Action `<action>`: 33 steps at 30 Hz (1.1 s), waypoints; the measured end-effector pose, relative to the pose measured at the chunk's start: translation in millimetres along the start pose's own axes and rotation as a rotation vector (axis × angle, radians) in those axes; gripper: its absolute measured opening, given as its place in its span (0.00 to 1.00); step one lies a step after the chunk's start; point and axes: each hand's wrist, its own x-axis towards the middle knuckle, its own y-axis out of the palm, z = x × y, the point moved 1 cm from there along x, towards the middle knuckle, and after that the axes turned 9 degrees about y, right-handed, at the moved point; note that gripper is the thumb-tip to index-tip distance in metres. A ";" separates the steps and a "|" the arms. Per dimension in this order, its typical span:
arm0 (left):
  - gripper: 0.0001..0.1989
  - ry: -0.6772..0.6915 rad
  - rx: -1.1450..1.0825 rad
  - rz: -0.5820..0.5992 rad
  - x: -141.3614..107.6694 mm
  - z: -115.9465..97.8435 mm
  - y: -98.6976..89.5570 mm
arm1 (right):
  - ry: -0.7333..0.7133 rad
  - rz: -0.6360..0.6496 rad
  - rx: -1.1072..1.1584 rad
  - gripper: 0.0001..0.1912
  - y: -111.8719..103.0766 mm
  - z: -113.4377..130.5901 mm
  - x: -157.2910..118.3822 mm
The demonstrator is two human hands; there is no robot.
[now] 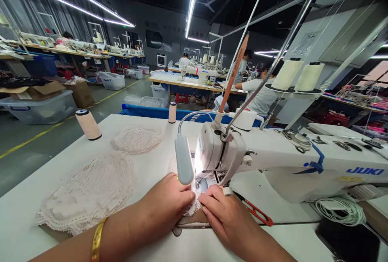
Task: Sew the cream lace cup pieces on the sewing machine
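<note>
A white JUKI sewing machine (281,157) stands in front of me, its lamp (184,161) lit beside the needle area. Under the presser foot lies a piece of cream lace (191,210), with a brown layer showing at its near edge. My left hand (169,197) presses and grips the lace from the left, its fingertips partly hidden behind the lamp. From the right, my right hand (227,215) pinches the lace's other edge close to the foot. A red-handled tool (257,211) rests just right of that hand; its working end is hidden.
Two lace piles, a larger near one (91,189) and a smaller far one (138,138), lie left on the white table (24,217). Thread spools (88,124) stand behind. A coiled white cable (341,210) sits at right. A person in white (256,92) works beyond.
</note>
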 end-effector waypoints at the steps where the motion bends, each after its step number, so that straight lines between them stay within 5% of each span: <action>1: 0.11 0.002 0.021 -0.002 -1.1 -1.0 2.6 | -0.001 -0.004 -0.011 0.15 -0.5 -0.3 -0.2; 18: 0.11 0.003 -0.015 -0.019 -8.1 -9.4 24.6 | -0.015 -0.057 -0.126 0.17 -3.0 -2.2 -0.3; 33: 0.08 -0.077 0.001 0.058 -6.5 -11.7 23.0 | 0.014 -0.027 -0.133 0.16 0.7 -3.8 -1.4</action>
